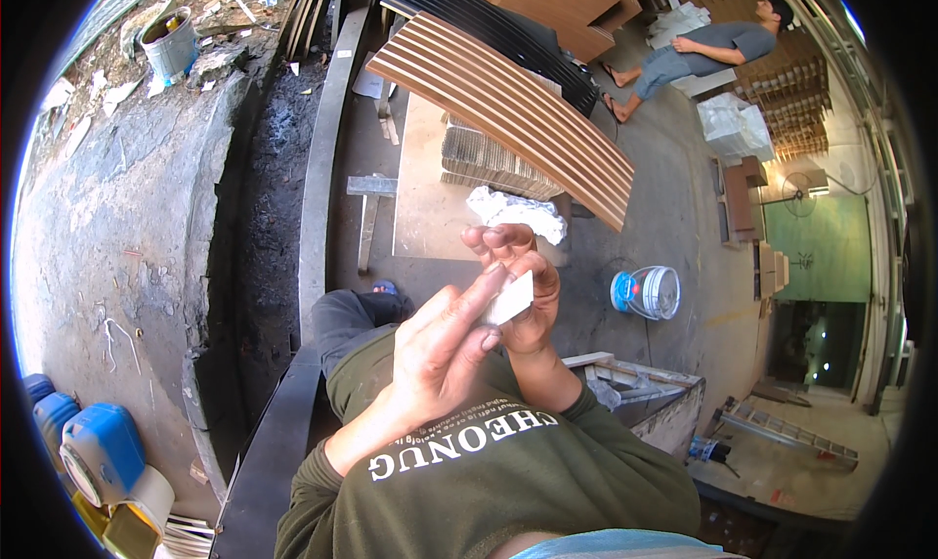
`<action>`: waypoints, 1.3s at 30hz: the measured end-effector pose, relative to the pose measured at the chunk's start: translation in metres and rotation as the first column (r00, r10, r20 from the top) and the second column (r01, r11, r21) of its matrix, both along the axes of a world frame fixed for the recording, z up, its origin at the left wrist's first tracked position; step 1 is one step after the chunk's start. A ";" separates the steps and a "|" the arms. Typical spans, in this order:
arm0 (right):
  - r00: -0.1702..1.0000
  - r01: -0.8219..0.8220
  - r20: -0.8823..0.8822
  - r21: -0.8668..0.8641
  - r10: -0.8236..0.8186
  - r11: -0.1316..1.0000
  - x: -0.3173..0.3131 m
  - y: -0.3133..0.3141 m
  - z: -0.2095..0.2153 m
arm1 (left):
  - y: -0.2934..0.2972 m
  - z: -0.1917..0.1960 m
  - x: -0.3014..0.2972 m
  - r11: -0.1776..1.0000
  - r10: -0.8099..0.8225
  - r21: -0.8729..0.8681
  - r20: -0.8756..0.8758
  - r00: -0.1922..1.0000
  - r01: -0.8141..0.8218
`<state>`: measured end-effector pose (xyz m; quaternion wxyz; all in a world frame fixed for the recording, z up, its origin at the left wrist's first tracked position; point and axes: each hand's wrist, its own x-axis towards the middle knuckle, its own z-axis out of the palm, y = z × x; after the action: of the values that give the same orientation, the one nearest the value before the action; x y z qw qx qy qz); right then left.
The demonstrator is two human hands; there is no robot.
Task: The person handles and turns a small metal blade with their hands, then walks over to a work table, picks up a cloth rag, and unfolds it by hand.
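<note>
Close in front of my chest, my left hand (pixel 438 349) and my right hand (pixel 532 310) meet around a small white flat piece (pixel 512 299) with straight edges; paper or something stiffer, I cannot tell. My left fingers and thumb close on it from the left. The right hand is curled behind and beside it, its fingers bent and partly hidden. Just beyond my fingertips lies a crumpled white cloth or plastic (pixel 518 213). Over a stack of brown cardboard-like sheets (pixel 493 158) rests a long ribbed wood-coloured panel (pixel 508 119).
A black ribbed panel (pixel 479 31) lies behind the wooden one. A white and blue bucket (pixel 660 293) stands to the right. At the far right, a person (pixel 723 51) stands near stacked goods. Blue jugs (pixel 103 450) sit lower left; a ladder (pixel 791 432) lies lower right.
</note>
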<state>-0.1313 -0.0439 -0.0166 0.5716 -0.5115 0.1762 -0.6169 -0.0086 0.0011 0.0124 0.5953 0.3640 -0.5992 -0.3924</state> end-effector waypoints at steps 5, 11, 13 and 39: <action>0.999 0.031 -0.024 -0.021 -0.032 0.999 0.000 0.001 0.002 | 0.000 0.002 0.001 1.000 -0.013 0.004 0.008 1.000 0.013; 0.984 0.150 -0.085 -0.056 -0.154 0.987 0.001 0.005 0.001 | 0.001 -0.002 -0.002 1.000 0.003 -0.003 0.023 1.000 -0.003; 0.970 0.224 -0.068 -0.120 -0.233 0.967 0.004 0.006 0.001 | 0.001 -0.003 -0.004 1.000 0.015 -0.002 0.010 1.000 -0.015; 0.988 -0.099 0.125 0.076 0.089 0.992 0.004 -0.004 -0.002 | 0.005 -0.012 -0.001 0.939 -0.039 0.296 -0.417 0.908 0.176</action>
<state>-0.1269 -0.0475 -0.0189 0.6303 -0.4567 0.1421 -0.6115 -0.0092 0.0059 0.0008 0.6149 0.3343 -0.4087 -0.5858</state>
